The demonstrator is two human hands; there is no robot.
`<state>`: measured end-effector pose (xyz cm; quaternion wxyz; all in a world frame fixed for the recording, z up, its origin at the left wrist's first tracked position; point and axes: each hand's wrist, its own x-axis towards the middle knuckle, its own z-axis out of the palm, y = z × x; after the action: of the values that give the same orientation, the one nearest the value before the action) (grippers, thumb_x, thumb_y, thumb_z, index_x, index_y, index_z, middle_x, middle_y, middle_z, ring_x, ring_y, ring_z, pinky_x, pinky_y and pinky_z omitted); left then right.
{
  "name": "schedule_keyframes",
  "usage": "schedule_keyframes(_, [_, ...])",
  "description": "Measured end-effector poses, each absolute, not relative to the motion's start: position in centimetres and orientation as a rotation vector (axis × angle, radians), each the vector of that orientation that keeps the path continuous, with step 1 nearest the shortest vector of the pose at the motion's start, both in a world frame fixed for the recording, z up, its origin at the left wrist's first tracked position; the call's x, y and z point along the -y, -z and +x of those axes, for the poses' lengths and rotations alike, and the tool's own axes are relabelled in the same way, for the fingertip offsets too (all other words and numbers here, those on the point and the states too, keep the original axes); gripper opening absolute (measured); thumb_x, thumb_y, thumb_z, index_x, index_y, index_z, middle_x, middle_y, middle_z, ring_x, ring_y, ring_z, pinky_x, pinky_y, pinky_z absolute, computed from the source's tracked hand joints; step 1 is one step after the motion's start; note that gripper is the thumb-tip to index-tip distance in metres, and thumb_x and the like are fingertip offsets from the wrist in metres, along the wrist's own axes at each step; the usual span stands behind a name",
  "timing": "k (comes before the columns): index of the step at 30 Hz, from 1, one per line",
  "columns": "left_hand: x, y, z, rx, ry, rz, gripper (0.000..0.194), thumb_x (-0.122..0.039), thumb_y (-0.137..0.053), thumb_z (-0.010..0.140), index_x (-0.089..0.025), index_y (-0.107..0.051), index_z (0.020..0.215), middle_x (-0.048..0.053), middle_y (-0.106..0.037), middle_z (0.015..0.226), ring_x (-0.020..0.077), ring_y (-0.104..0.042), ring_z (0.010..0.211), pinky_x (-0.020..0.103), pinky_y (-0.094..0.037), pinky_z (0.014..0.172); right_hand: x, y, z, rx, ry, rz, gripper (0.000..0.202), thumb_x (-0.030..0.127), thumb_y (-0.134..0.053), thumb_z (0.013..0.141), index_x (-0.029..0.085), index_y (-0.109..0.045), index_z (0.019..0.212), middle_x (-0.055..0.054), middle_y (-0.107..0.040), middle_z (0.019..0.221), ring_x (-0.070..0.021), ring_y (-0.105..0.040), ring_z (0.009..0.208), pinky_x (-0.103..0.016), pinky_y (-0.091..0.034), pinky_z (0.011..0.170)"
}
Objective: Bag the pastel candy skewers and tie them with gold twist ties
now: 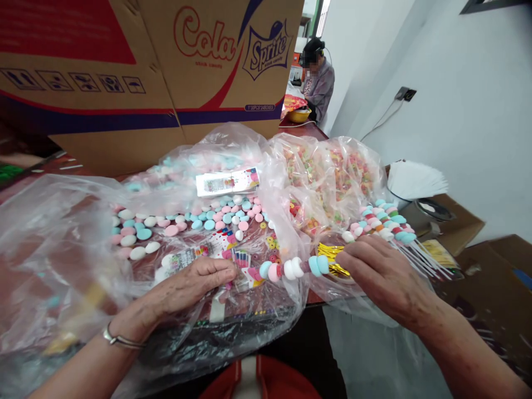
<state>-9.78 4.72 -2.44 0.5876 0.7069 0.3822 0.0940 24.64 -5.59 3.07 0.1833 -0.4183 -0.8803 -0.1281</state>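
My right hand [378, 271] is closed around one end of a candy skewer [293, 268], which lies level with blue, white, pink and dark red candies threaded along it. My left hand [199, 282] pinches a clear printed wrapper [245, 269] at the skewer's other end. Whether the skewer's tip is inside the wrapper, I cannot tell. Behind my left hand are loose pastel candies [170, 230] and another printed wrapper [189, 256]. Gold twist ties [332, 257] lie beside my right fingers. Finished candy skewers [384, 224] with white sticks are piled beyond my right hand.
A big cardboard box [216, 100] stands at the back. Before it are a stack of printed cards [228, 182] and a clear bag of ring gummies [328, 166]. Plastic sheeting [62, 233] covers the left. White paper [418, 180] sits at right. A person [320, 83] works farther back.
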Motion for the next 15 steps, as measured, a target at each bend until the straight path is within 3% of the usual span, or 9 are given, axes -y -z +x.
schedule_keyframes(3, [-4.7,2.5,-9.8,-0.908,-0.235,1.579,0.043,-0.050,-0.051,0.090,-0.017,-0.050,0.063,-0.003,-0.045,0.063,0.0127,-0.037,0.061,0.024,-0.033,0.059,5.6,-3.3,24.8,2.494,0.369,-1.182,0.023,0.015,-0.038,0.099,0.017,-0.061,0.103,-0.010,-0.063,0.095,-0.0200,-0.051,0.081,-0.035,-0.041,0.075])
schedule_keyframes(15, [-5.3,2.7,-10.2,-0.789,-0.133,1.611,0.039,-0.046,-0.053,0.091,-0.016,-0.049,0.065,-0.003,-0.041,0.065,0.0114,-0.035,0.063,0.022,-0.030,0.058,4.3,-2.9,24.2,2.467,0.191,-1.063,0.022,0.012,-0.039,0.098,0.018,-0.061,0.102,-0.007,-0.064,0.091,-0.0184,-0.056,0.088,-0.033,-0.046,0.081])
